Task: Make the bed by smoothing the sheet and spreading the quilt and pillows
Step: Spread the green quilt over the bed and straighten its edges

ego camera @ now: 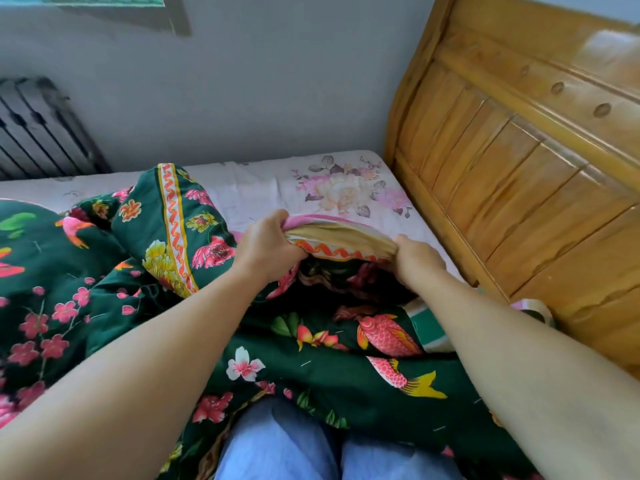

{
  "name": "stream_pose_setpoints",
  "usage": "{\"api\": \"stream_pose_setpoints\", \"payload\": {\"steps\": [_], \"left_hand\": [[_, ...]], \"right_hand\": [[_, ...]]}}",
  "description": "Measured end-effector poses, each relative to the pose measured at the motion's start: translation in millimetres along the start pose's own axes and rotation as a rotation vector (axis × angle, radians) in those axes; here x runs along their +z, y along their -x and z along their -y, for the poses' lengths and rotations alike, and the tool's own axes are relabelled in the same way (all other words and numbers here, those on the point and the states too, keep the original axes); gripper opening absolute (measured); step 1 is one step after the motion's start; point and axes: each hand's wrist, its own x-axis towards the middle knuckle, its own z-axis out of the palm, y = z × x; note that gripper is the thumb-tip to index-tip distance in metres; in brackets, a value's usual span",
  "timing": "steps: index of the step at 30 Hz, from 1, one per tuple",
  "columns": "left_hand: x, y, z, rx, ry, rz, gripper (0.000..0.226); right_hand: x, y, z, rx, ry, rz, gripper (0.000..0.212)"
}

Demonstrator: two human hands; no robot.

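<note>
While both arms reach forward over a rumpled bed, a person's left hand (pixel 268 242) and right hand (pixel 417 259) each curl tightly around the edge of a dark green quilt (pixel 322 368), lifting it just clear of the sheet (pixel 263 188). Between the two fists the raised hem arches upward, showing a tan lining, a pink strip and an orange zigzag border. Printed with pink blossoms, red fish and yellow flowers, the quilt lies bunched across the near and left parts of the mattress, with a thick fold standing up to the left of the left hand. Beyond the hands, the pale sheet with its faded floral print lies bare at the far right corner of the bed, reaching to the wall (pixel 242 81) and the headboard (pixel 519 140). That glossy wooden headboard, panelled and honey-coloured, fills the right side of the scene. Near its base, just right of the right forearm, a green-and-white striped cloth (pixel 427 327) peeks out from under the quilt; whether it is a pillow cannot be told. At the near edge, the person's knees in light blue trousers (pixel 277 448) press against the quilt. On the far left, a dark ribbed radiator (pixel 38 133) stands against the grey wall, and the lower corner of a window frame (pixel 173 15) shows above it.
</note>
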Motion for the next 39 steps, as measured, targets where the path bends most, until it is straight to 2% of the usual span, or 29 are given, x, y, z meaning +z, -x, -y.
{"api": "stream_pose_setpoints", "payload": {"steps": [2, 6, 9, 13, 15, 19, 22, 26, 28, 30, 32, 35, 37, 39], "left_hand": [[-5.6, -10.1, -5.2, -0.04, 0.057, -0.094, 0.018], [-23.0, -41.8, -16.0, -0.132, 0.189, -0.331, 0.019], [-35.2, -69.2, -15.8, -0.153, 0.186, -0.409, 0.02], [-42.4, -106.5, -3.1, -0.099, 0.073, -0.353, 0.027], [-36.5, -126.2, 10.7, -0.107, 0.014, -0.296, 0.031], [-5.4, -144.2, 46.7, -0.146, -0.135, -0.152, 0.023], [29.2, -149.1, 71.6, -0.162, -0.204, -0.035, 0.027], [75.9, -163.1, 100.2, -0.203, -0.282, 0.079, 0.037], [88.0, -165.5, 109.7, -0.234, -0.316, 0.135, 0.037], [96.5, -167.5, 119.4, -0.264, -0.356, 0.177, 0.04], [98.1, -168.3, 125.7, -0.255, -0.475, 0.229, 0.05], [95.2, -170.5, 130.5, -0.159, -0.691, 0.321, 0.07], [92.2, -170.2, 133.5, -0.11, -0.712, 0.365, 0.08], [91.8, -167.2, 137.0, -0.125, -0.619, 0.367, 0.082]], "right_hand": [[-7.0, -7.9, 9.0, -0.017, -0.222, -0.242, 0.025], [-32.1, -28.9, 38.9, -0.145, -0.595, -0.604, 0.015], [-60.7, -50.5, 57.9, -0.22, -0.74, -0.675, 0.017], [-79.1, -86.9, 79.5, -0.291, -0.756, -0.808, 0.011], [-71.4, -110.4, 86.0, -0.276, -0.733, -0.742, 0.014], [-36.1, -142.5, 79.7, -0.149, -0.729, -0.373, 0.033], [-0.9, -167.5, 67.0, 0.022, -0.846, -0.166, 0.046], [43.4, -197.8, 51.2, 0.369, -1.022, 0.021, 0.043], [61.0, -208.6, 45.7, 0.503, -1.171, 0.14, 0.051], [75.5, -223.3, 42.8, 0.632, -1.234, 0.204, 0.07], [87.2, -234.8, 41.1, 0.73, -1.233, 0.237, 0.083], [102.2, -248.4, 45.4, 0.826, -1.258, 0.311, 0.087], [111.5, -253.7, 54.5, 0.867, -1.299, 0.414, 0.091], [119.6, -254.2, 65.0, 0.902, -1.297, 0.544, 0.1]]}}
